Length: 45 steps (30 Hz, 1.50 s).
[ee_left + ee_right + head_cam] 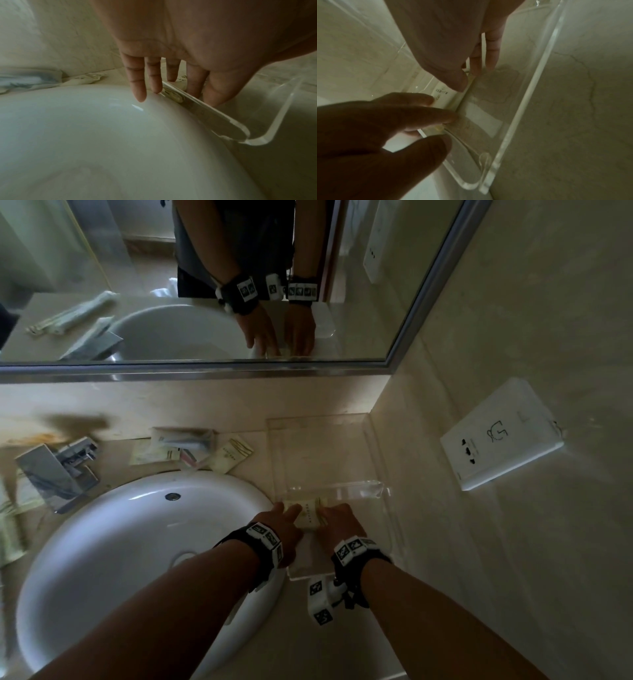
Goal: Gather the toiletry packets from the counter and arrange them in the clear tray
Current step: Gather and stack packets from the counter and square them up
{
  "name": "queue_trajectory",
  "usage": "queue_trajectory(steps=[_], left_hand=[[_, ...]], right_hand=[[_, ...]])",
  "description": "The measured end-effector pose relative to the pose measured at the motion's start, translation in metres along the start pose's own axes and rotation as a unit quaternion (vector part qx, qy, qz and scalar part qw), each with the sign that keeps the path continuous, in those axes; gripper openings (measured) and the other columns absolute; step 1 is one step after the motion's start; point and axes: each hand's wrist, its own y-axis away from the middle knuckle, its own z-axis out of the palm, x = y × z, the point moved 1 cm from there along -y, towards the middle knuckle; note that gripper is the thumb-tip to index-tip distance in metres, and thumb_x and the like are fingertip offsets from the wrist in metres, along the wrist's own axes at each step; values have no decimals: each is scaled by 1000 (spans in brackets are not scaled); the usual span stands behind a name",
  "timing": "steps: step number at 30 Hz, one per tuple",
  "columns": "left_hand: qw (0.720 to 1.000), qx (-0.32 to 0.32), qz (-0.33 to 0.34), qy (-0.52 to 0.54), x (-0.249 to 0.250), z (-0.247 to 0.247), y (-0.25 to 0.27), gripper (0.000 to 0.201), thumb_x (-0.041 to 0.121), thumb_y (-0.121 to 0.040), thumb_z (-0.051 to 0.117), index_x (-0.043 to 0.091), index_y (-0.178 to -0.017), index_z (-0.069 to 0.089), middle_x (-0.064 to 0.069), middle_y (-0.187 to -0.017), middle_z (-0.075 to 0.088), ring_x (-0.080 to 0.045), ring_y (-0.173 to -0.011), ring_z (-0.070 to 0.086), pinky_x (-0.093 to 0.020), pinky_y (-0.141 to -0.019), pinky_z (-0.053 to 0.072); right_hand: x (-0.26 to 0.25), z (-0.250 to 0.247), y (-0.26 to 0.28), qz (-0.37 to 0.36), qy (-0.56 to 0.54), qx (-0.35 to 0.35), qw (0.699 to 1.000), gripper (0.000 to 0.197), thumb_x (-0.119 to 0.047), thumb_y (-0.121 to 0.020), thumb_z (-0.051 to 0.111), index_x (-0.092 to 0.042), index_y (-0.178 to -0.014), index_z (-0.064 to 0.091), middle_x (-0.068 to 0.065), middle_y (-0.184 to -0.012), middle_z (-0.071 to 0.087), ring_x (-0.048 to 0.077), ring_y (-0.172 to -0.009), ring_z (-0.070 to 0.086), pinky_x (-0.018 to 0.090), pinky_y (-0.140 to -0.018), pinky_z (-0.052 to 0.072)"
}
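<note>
A clear tray [373, 440] stands on the counter to the right of the basin. Both hands meet over its near end on a pale yellow packet [310, 515] with dark print. My left hand [284, 525] reaches in with straight fingers [137, 81], its fingertips touching the packet [441, 94]; the little finger rests on the basin rim. My right hand [339, 522] pinches the packet's right edge between thumb and forefinger [467, 78]. The tray wall [257, 140] runs beside the left hand [202, 94]. Several more packets [178, 445] lie behind the basin.
The white round basin [137, 542] fills the left, with a chrome tap [58, 470] behind it. More packets lie at the far left edge [13, 508]. A white socket plate [500, 436] sits on the right wall, and a mirror [205, 285] hangs above.
</note>
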Motion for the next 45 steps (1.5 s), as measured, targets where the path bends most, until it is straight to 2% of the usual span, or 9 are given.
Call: queue_trajectory(steps=[3, 7, 12, 17, 24, 29, 36, 40, 45], left_hand=[[1000, -11, -8, 7, 2, 0, 0, 58, 40, -91, 49, 37, -147, 35, -2, -164, -2, -38, -148, 8, -47, -116, 30], [1000, -4, 3, 28, 2, -5, 9, 57, 38, -91, 48, 43, -146, 34, -2, -164, -6, -38, -148, 9, -46, -116, 31], [994, 54, -14, 94, -10, -7, 34, 54, 39, -91, 51, 40, -144, 37, 0, -163, 1, -32, -139, 28, -45, -109, 39], [969, 109, -103, 195, -49, 0, 62, 51, 41, -94, 48, 36, -144, 39, 3, -161, 8, -28, -138, 32, -45, -109, 39], [911, 146, -244, 299, -110, 20, 98, 52, 40, -89, 53, 32, -141, 47, -1, -158, 24, -27, -144, 29, -43, -113, 35], [886, 181, -284, 319, -129, 34, 126, 50, 40, -86, 56, 32, -135, 51, 1, -149, 37, -22, -129, 47, -37, -104, 44], [876, 186, -311, 317, -156, 35, 135, 49, 40, -86, 54, 37, -135, 51, 1, -146, 39, -26, -126, 47, -37, -100, 45], [867, 193, -317, 333, -170, 32, 123, 44, 37, -86, 55, 31, -130, 56, 0, -141, 44, -25, -123, 49, -34, -97, 45], [856, 177, -322, 365, -167, 44, 98, 53, 36, -87, 54, 28, -140, 48, 0, -146, 40, -27, -130, 43, -38, -105, 43]], right_hand=[[-1, 3, 0, -4, 66, -15, 998, 50, -31, -91, 52, -27, -140, 46, 12, -140, 34, 36, -117, 53, 39, -102, 45], [-4, -2, 1, 3, 93, -32, 995, 57, -33, -90, 54, -29, -144, 39, 11, -142, 31, 36, -120, 48, 41, -103, 42], [-2, -12, 5, 7, 60, -43, 997, 60, -39, -88, 57, -30, -144, 38, 13, -145, 29, 36, -123, 49, 39, -104, 44], [-19, -31, 0, 11, 35, 9, 999, 56, -42, -87, 57, -24, -139, 46, 11, -145, 35, 31, -127, 47, 36, -102, 45], [-78, -38, 3, -59, 10, 70, 996, 43, -39, -89, 56, -30, -130, 54, 1, -144, 39, 22, -124, 48, 30, -101, 43], [-132, -34, 6, -118, 22, 23, 992, 48, -38, -85, 55, -29, -132, 53, 1, -142, 40, 22, -122, 50, 33, -99, 46], [-187, -21, -3, -161, 62, -17, 985, 49, -36, -86, 52, -28, -134, 52, 4, -145, 37, 24, -126, 49, 32, -103, 43], [-208, -12, -18, -168, 81, -37, 982, 50, -35, -87, 52, -28, -137, 50, 4, -147, 36, 24, -126, 50, 31, -102, 43], [-216, -1, -33, -143, 104, -65, 982, 57, -37, -86, 52, -30, -142, 44, 4, -150, 33, 25, -129, 48, 33, -103, 43]])
